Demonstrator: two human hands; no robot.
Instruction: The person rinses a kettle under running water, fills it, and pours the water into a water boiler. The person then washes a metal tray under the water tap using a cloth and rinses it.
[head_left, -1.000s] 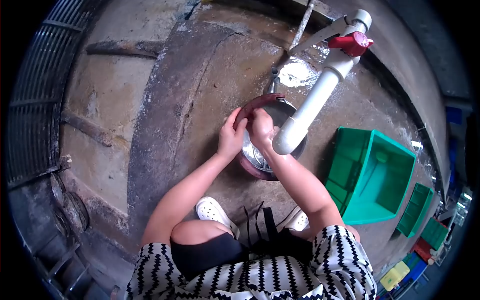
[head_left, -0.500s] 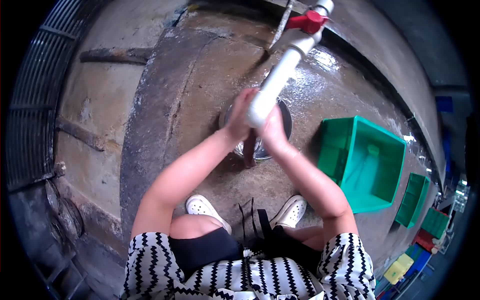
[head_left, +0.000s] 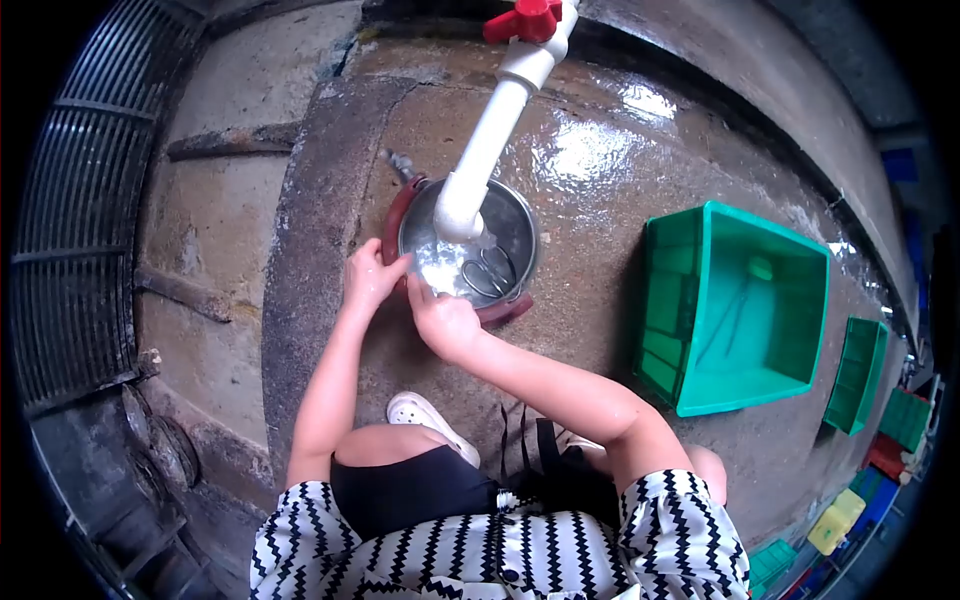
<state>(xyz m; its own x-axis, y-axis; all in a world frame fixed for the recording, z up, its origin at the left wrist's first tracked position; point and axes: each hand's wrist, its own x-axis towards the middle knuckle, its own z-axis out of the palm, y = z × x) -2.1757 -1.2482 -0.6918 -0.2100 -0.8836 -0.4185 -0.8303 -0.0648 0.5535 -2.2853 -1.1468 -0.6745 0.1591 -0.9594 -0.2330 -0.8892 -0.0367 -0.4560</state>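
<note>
A round metal pot (head_left: 528, 232) stands on the wet floor under the white pipe, with water in it. Scissors with looped handles (head_left: 490, 272) lie inside. Along the pot's left and lower outer side curves a thick dark red strip (head_left: 397, 215), passing behind my fingers. My left hand (head_left: 368, 278) pinches this strip at the pot's lower left. Close beside it, my right hand (head_left: 446, 322) has its fingers closed on the strip at the near rim. The fingertips are partly hidden, and the two hands nearly touch.
The white pipe (head_left: 492, 135) with a red valve handle (head_left: 533, 20) hangs over the pot. On the right stand a large green crate (head_left: 672, 310) and a smaller green one (head_left: 857, 375). A metal grating (head_left: 80, 200) runs along the left; my shoes are below the pot.
The view has shifted. My hands have moved from under the pipe's end to the pot's lower left. The strip, earlier hanging between them over the pot, now curves round its outside. The scissors show clearly.
</note>
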